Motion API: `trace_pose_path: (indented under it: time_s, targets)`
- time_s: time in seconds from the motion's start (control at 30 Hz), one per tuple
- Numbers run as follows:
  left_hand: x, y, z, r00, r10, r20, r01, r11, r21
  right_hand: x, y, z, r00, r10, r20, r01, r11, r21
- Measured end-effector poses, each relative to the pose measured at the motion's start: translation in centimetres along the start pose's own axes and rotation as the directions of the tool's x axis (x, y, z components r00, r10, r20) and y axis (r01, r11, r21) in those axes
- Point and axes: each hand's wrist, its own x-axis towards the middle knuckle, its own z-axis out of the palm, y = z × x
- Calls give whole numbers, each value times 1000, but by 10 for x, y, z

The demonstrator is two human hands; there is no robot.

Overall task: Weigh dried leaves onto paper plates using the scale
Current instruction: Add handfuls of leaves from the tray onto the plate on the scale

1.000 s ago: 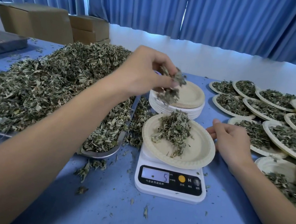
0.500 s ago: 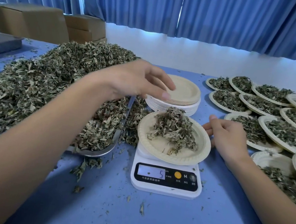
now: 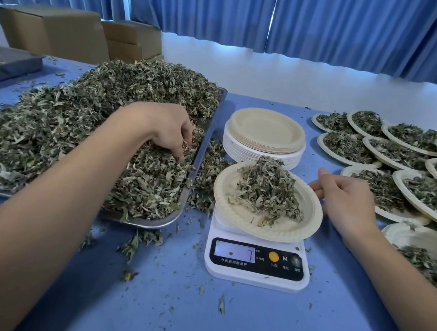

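A white digital scale (image 3: 255, 267) stands on the blue table, its display reading 7. On it sits a paper plate (image 3: 304, 224) bearing a mound of dried leaves (image 3: 268, 190). My left hand (image 3: 158, 127) is down in the big heap of dried leaves (image 3: 79, 119) on a metal tray (image 3: 203, 146), fingers curled into the leaves near the tray's right rim. My right hand (image 3: 346, 201) rests beside the plate's right edge, fingertips touching the rim. Behind the scale is a stack of unused paper plates (image 3: 264, 132).
Several filled paper plates (image 3: 395, 161) crowd the table's right side. Cardboard boxes (image 3: 54, 30) and a grey tray (image 3: 2, 64) stand at the back left. Loose leaf bits (image 3: 140, 241) litter the blue tabletop (image 3: 218, 326) in front of the metal tray.
My left hand dropped its pinch of leaves onto the plate, then moved left and down into the heap. The mound grew and the scale's reading went from 5 to 7.
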Motion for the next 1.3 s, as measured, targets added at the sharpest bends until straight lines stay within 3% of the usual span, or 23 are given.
trace_pose_path:
  time_s: [0.17,0.33,0.4,0.5,0.57,0.67,0.83,0.93,1.03,1.13,1.3]
  targets:
    - [7,-3,12,994,-46,-94,50,998,41,0,0,1,1000,11,1,-11,1000,-9]
    - [7,-5,8,983,-75,-167,70,997,-37,-1,-2,1,1000,9,8,-9,1000,-3]
    - [6,-4,5,982,-44,-181,33,997,-68,-1,-3,0,1000,6,29,-7,1000,18]
    - [-1,11,2,958,83,-276,-152,958,-241,0,-10,-7,995,-2,95,-5,998,65]
    - [-7,23,3,962,180,-205,-239,919,-315,1,-14,-12,987,-16,157,5,997,72]
    - [-12,39,14,965,264,-10,-254,917,-308,1,-19,-19,963,-20,269,12,999,31]
    - [-10,52,27,965,260,22,-245,931,-270,-3,-28,-25,941,-34,337,35,999,1]
    - [-9,59,29,969,249,-5,-238,920,-311,0,-34,-30,957,-22,288,22,1000,3]
    - [-3,72,29,974,204,-96,-225,850,-477,9,-38,-43,991,-34,132,36,999,-10]
    - [7,99,27,978,182,-98,-204,776,-597,20,-40,-64,999,-51,-9,51,997,-52]
    - [29,158,31,977,205,-50,-180,689,-702,37,-27,-121,997,69,-34,-71,993,-89]
